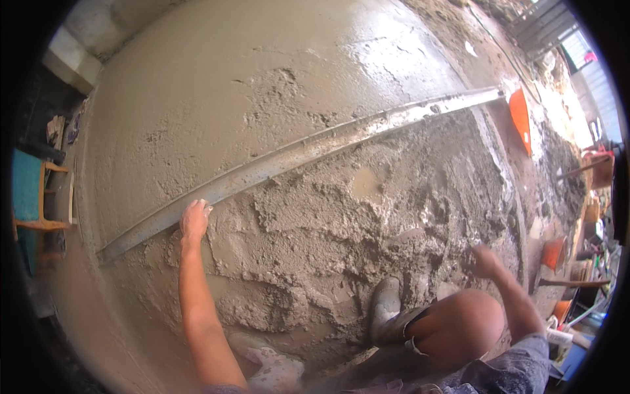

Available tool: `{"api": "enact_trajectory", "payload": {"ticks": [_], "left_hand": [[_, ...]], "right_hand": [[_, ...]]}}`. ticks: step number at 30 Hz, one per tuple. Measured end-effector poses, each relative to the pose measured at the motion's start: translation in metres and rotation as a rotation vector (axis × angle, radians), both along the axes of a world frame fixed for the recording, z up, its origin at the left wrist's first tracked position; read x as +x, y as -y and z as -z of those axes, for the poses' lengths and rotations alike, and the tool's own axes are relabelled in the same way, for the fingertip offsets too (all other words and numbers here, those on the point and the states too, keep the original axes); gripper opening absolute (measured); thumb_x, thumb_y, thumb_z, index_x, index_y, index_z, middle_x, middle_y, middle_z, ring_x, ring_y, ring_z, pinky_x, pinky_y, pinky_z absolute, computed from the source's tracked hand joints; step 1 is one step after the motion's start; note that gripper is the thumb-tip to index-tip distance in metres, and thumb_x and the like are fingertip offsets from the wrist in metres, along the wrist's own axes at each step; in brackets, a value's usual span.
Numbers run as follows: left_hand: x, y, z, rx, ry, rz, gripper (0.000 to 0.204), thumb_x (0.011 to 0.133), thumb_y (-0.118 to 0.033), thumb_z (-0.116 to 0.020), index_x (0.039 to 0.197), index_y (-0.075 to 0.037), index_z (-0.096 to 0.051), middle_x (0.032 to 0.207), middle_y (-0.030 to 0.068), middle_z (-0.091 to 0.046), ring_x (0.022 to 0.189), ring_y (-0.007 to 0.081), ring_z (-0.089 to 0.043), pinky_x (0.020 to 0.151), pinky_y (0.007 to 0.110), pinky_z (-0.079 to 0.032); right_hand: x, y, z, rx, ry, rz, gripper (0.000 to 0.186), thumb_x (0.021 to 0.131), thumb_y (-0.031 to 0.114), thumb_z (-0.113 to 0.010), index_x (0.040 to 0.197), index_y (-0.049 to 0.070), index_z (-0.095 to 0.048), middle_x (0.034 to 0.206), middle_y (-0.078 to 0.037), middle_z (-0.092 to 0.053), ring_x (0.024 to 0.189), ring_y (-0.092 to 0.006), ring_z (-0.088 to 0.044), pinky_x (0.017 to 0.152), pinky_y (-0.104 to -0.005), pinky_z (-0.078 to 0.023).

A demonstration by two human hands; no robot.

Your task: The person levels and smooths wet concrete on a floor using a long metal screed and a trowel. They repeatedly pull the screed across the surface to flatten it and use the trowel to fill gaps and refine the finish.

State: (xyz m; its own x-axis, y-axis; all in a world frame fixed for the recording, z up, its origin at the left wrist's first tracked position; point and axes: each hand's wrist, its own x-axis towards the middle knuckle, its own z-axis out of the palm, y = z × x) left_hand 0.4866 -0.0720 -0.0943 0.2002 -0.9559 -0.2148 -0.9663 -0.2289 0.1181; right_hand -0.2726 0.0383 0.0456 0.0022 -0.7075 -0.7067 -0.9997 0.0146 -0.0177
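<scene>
A long metal screed bar (282, 165) lies slantwise across wet concrete, its left end nearer me. My left hand (195, 220) is closed over the bar's near edge, toward its left end. Beyond the bar the concrete (190, 85) is mostly smooth, with a few rough pitted patches; on my side it is lumpy and heaped (308, 236). My right hand (484, 262) hangs low over the rough concrete at the right, fingers curled and slightly blurred. A pale flat patch (448, 291) shows below it; whether the hand holds anything is unclear.
My mud-coated boots (387, 302) stand in the wet concrete. Orange pans (520, 121) lie along the right side, with a long-handled tool (574, 283) and clutter. A wooden chair with teal fabric (41, 190) stands at the left edge.
</scene>
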Motion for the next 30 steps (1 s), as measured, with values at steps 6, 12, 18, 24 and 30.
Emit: {"api": "enact_trajectory", "payload": {"ticks": [6, 12, 18, 24, 30], "left_hand": [[-0.029, 0.008, 0.032, -0.078, 0.068, 0.035, 0.024, 0.092, -0.019, -0.065, 0.109, -0.003, -0.062, 0.113, 0.018, -0.061, 0.105, 0.0401, -0.06, 0.086, 0.049, -0.05], [0.007, -0.009, 0.038, -0.057, 0.18, 0.137, 0.022, 0.093, -0.014, -0.063, 0.107, 0.001, -0.062, 0.106, 0.0242, -0.06, 0.103, 0.0446, -0.057, 0.086, 0.051, -0.047], [-0.012, -0.023, 0.045, -0.084, 0.101, 0.128, 0.02, 0.091, -0.015, -0.063, 0.1, 0.002, -0.06, 0.1, 0.0215, -0.06, 0.098, 0.0422, -0.057, 0.084, 0.05, -0.047], [0.017, -0.013, 0.023, -0.07, 0.119, 0.119, 0.019, 0.091, -0.017, -0.065, 0.103, -0.002, -0.065, 0.102, 0.0195, -0.064, 0.097, 0.0401, -0.062, 0.081, 0.049, -0.05], [-0.014, -0.045, 0.04, -0.126, 0.036, 0.024, 0.02, 0.086, -0.019, -0.071, 0.102, -0.007, -0.068, 0.1, 0.0147, -0.067, 0.096, 0.0391, -0.063, 0.083, 0.049, -0.051]], "right_hand": [[0.069, 0.316, 0.114, -0.603, 0.0, -0.424, 0.051, 0.103, 0.021, -0.043, 0.153, 0.014, -0.034, 0.153, -0.013, -0.043, 0.143, -0.0277, -0.038, 0.122, -0.0472, -0.027], [0.119, 0.35, 0.178, -0.559, 0.254, -0.381, 0.014, 0.095, 0.019, -0.055, 0.106, 0.015, -0.061, 0.106, -0.007, -0.066, 0.102, -0.0266, -0.065, 0.095, -0.0384, -0.051], [0.09, 0.338, 0.188, -0.666, 0.262, -0.474, 0.022, 0.092, 0.035, -0.061, 0.105, 0.016, -0.061, 0.106, -0.003, -0.068, 0.105, -0.0258, -0.063, 0.094, -0.0414, -0.049], [0.129, 0.326, 0.173, -0.539, 0.226, -0.414, 0.012, 0.099, 0.013, -0.05, 0.103, 0.011, -0.061, 0.112, -0.008, -0.069, 0.106, -0.0241, -0.065, 0.096, -0.0412, -0.05], [0.114, 0.331, 0.16, -0.685, 0.305, -0.51, 0.01, 0.091, 0.019, -0.06, 0.094, 0.009, -0.061, 0.1, -0.009, -0.067, 0.098, -0.0322, -0.064, 0.081, -0.0446, -0.053]]}}
